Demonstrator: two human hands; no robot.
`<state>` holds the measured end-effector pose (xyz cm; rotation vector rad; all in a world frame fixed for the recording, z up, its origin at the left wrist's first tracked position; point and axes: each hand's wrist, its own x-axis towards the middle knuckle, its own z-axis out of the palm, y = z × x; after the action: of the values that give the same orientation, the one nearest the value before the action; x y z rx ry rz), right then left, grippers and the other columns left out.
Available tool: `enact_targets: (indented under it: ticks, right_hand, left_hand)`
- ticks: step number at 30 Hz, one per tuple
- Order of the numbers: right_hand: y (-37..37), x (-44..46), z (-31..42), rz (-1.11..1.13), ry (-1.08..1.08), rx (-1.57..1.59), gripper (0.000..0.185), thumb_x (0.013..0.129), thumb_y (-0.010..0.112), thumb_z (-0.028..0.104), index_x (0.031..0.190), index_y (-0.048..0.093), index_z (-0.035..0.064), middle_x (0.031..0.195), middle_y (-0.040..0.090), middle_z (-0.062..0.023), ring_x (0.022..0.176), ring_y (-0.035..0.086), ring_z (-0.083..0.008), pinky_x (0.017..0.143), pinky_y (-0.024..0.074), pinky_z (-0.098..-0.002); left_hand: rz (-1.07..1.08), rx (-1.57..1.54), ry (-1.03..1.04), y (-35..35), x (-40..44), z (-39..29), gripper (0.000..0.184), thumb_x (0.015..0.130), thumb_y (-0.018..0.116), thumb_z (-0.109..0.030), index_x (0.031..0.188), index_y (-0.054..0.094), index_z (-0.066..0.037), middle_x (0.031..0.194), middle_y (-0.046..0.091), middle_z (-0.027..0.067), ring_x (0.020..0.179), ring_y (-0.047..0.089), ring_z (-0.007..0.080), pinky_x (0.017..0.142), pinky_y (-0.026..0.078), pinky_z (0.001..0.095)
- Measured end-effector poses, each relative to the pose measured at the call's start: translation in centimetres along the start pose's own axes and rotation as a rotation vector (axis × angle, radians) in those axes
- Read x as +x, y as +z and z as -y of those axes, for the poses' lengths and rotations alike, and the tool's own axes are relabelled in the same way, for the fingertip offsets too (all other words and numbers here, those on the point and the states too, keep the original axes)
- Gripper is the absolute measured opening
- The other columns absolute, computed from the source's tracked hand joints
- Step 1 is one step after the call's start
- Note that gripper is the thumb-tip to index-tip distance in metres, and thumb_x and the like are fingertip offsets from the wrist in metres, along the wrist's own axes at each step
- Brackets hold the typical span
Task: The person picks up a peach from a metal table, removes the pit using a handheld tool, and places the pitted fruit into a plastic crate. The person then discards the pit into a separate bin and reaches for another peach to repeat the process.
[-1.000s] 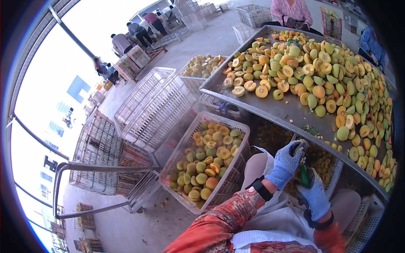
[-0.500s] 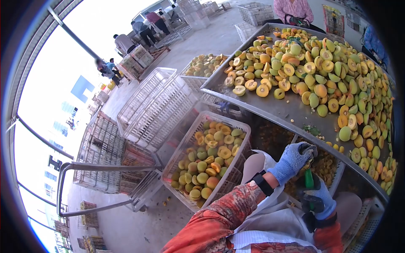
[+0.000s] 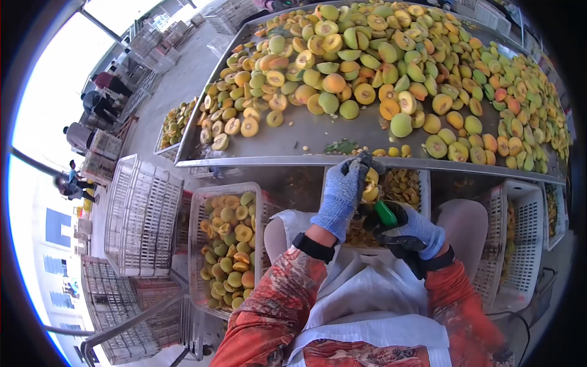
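My left hand point(image 3: 343, 194), in a blue glove with dark fingertips, pinches a yellow peach half point(image 3: 370, 185) just in front of the table's near edge. A tool with a green handle point(image 3: 386, 214) is gripped in my right hand point(image 3: 408, 231), gloved the same way. Its upper end points at the fruit, and whatever working tip it has is hidden there. Both hands are close together over a crate of small yellow-brown pieces point(image 3: 402, 188). Beyond them, halved green and orange peaches point(image 3: 365, 93) are heaped on the metal table point(image 3: 290, 131).
Left of my legs stands a white crate filled with peach halves point(image 3: 229, 244). Empty stacked crates point(image 3: 143, 214) and a metal trolley handle point(image 3: 131, 318) lie farther left. Another white crate point(image 3: 520, 244) stands at the right. Several people are in the left background.
My view has swung right and levelled, so the table now lies straight ahead. The peach half shows more clearly in my left hand; the green-handled tool stays in my right.
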<state>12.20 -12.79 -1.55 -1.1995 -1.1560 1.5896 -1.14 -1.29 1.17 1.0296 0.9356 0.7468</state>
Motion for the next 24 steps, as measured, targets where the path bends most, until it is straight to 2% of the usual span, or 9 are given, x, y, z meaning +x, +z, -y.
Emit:
enact_targets:
  ticks: [1, 3, 6, 7, 10, 12, 16, 19, 24]
  right_hand:
    - [-0.8, -0.4, 0.6, 0.049, -0.021, -0.412, 0.039, 0.077, 0.063, 0.024, 0.109, 0.054, 0.0045, 0.086, 0.063, -0.0114, 0.076, 0.061, -0.0254, 0.069, 0.0479, -0.0327]
    - [-1.9, -1.7, -0.7, -0.054, -0.198, -0.97, 0.042, 0.076, 0.064, 0.029, 0.11, 0.054, 0.0059, 0.09, 0.062, -0.0194, 0.081, 0.06, -0.0344, 0.074, 0.0478, -0.0383]
    - [-3.5, -2.8, 0.5, -0.434, -0.006, -0.817, 0.044, 0.076, 0.064, 0.032, 0.109, 0.054, 0.0052, 0.089, 0.062, -0.0185, 0.082, 0.059, -0.0342, 0.071, 0.0469, -0.0397]
    - [-3.2, -2.4, -0.6, -0.571, -0.131, -0.594, 0.041, 0.076, 0.065, 0.026, 0.109, 0.052, 0.0049, 0.089, 0.061, -0.0178, 0.082, 0.059, -0.0345, 0.07, 0.0469, -0.04]
    - [-1.1, -1.2, 0.7, -0.648, -0.364, -0.712, 0.037, 0.074, 0.066, 0.02, 0.105, 0.052, 0.0046, 0.088, 0.059, -0.017, 0.08, 0.058, -0.035, 0.069, 0.0471, -0.0406]
    - [0.4, 0.1, 1.4, -0.65, -0.395, -0.833, 0.035, 0.071, 0.067, 0.018, 0.1, 0.053, 0.0048, 0.084, 0.058, -0.015, 0.077, 0.059, -0.0322, 0.066, 0.0472, -0.0395]
    - [2.1, 1.9, 1.9, -0.711, -0.349, -1.109, 0.051, 0.068, 0.07, 0.019, 0.111, 0.05, 0.0018, 0.097, 0.056, -0.0189, 0.082, 0.057, -0.0333, 0.07, 0.0454, -0.0406]
    - [3.3, 2.9, 1.3, -0.645, -0.372, -1.473, 0.049, 0.071, 0.061, 0.013, 0.117, 0.045, 0.0032, 0.09, 0.055, -0.0173, 0.077, 0.057, -0.0307, 0.067, 0.0455, -0.0397]
    - [7.1, 3.1, 1.3, -0.515, -0.359, -1.472, 0.045, 0.072, 0.057, 0.012, 0.115, 0.047, 0.0032, 0.086, 0.056, -0.0149, 0.07, 0.058, -0.0288, 0.059, 0.0461, -0.038]
  left_hand:
    - [-0.064, 0.217, 0.137, -0.4, 0.8, 0.4, 0.03, 0.09, 0.052, -0.027, 0.093, 0.063, 0.0, 0.077, 0.062, 0.0063, 0.061, 0.059, 0.012, 0.048, 0.045, 0.0218]
    - [0.102, -0.07, -0.138, -0.6, 1.7, -0.2, 0.036, 0.088, 0.052, -0.035, 0.108, 0.057, -0.005, 0.087, 0.064, 0.0099, 0.067, 0.065, 0.0211, 0.035, 0.047, 0.0292]
    - [0.227, -0.467, -0.208, -1.8, 3.6, 1.0, 0.038, 0.089, 0.05, -0.035, 0.111, 0.054, -0.004, 0.103, 0.059, 0.0154, 0.088, 0.062, 0.0267, 0.061, 0.055, 0.0378]
    - [0.239, -0.458, -0.226, -1.3, 3.5, 1.4, 0.038, 0.089, 0.05, -0.035, 0.111, 0.054, -0.004, 0.103, 0.059, 0.0154, 0.088, 0.062, 0.0267, 0.061, 0.055, 0.0378]
    - [0.334, -0.403, 0.02, -1.0, 3.0, 1.3, 0.039, 0.093, 0.045, -0.026, 0.118, 0.046, 0.003, 0.109, 0.057, 0.017, 0.097, 0.058, 0.0228, 0.082, 0.049, 0.0358]
    - [0.381, -0.798, -0.272, -1.2, 2.3, 0.9, 0.033, 0.092, 0.046, -0.016, 0.119, 0.045, 0.002, 0.118, 0.053, 0.0189, 0.107, 0.053, 0.0237, 0.09, 0.045, 0.0393]
    - [0.276, -0.632, -0.04, -2.0, 1.8, 2.2, 0.035, 0.088, 0.05, -0.012, 0.12, 0.044, 0.002, 0.12, 0.051, 0.02, 0.111, 0.051, 0.0265, 0.094, 0.041, 0.0408]
    - [0.199, -0.6, 0.031, -2.4, 1.5, 2.4, 0.035, 0.086, 0.053, -0.027, 0.112, 0.053, -0.002, 0.106, 0.057, 0.0145, 0.101, 0.056, 0.0285, 0.087, 0.047, 0.0415]
    - [0.042, -0.845, -0.18, -3.4, -1.7, -0.2, 0.033, 0.086, 0.052, -0.023, 0.11, 0.054, -0.001, 0.103, 0.058, 0.015, 0.092, 0.058, 0.0291, 0.084, 0.049, 0.0426]
